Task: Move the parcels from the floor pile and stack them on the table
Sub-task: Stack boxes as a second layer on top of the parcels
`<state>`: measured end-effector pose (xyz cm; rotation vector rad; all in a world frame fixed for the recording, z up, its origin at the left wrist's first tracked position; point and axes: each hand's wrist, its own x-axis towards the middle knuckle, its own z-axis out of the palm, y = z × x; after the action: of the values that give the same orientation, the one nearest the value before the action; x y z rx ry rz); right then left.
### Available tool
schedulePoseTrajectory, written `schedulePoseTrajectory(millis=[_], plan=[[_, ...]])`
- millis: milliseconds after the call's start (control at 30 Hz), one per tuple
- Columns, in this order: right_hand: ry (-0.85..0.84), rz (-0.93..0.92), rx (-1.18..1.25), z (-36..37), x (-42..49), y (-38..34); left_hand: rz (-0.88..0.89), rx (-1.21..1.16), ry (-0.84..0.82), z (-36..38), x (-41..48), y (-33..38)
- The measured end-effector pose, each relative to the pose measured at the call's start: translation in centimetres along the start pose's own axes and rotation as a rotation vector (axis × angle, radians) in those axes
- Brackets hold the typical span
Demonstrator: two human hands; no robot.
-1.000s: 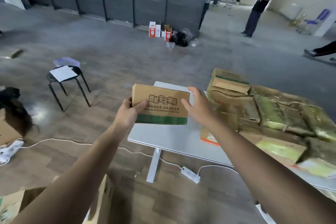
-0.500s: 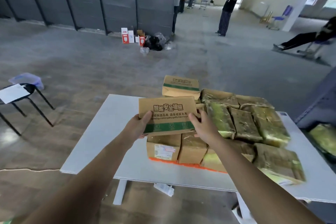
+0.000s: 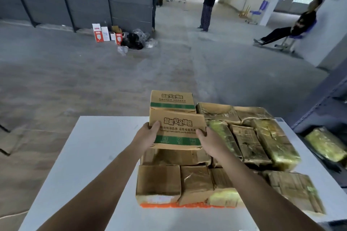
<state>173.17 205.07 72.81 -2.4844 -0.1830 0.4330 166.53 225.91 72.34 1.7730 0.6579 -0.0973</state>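
The left grip (image 3: 147,137) and the right grip (image 3: 210,141) are holding one printed cardboard parcel (image 3: 178,127) between them, each at one short end. The left thumb is lying on the top face. The right fingers are curling round the right edge, so both grips are pinching the parcel. The parcel is hanging over the near left part of the stack of parcels (image 3: 187,182) on the white desk (image 3: 90,155), with its green band turned to the near side. Whether it is touching the parcels under it, I cannot tell. Just behind it, on the far side, a second printed parcel (image 3: 171,99) of the same kind is sitting on the stack. To the right, tape-wrapped parcels (image 3: 249,142) are lying side by side. Far off on the grey floor (image 3: 112,80), one person (image 3: 208,2) is standing and another person (image 3: 293,28) is sitting.
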Motion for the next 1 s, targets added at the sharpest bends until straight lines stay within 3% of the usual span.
schedulePoseTrajectory(millis=[267, 733, 1000], plan=[[0.037, 0.037, -0.028, 1.1, 4.1, -0.8, -0.061, 0.019, -0.008, 0.3, 5.1, -1.0], [0.022, -0.065, -0.134, 2.6, 6.1, 0.0, -0.060, 0.159, 0.054, 0.7, 7.9, -2.4], [0.048, -0.035, -0.133, 3.3, 6.0, 0.3, -0.017, 0.074, 0.048, 0.6, 7.5, -2.1]])
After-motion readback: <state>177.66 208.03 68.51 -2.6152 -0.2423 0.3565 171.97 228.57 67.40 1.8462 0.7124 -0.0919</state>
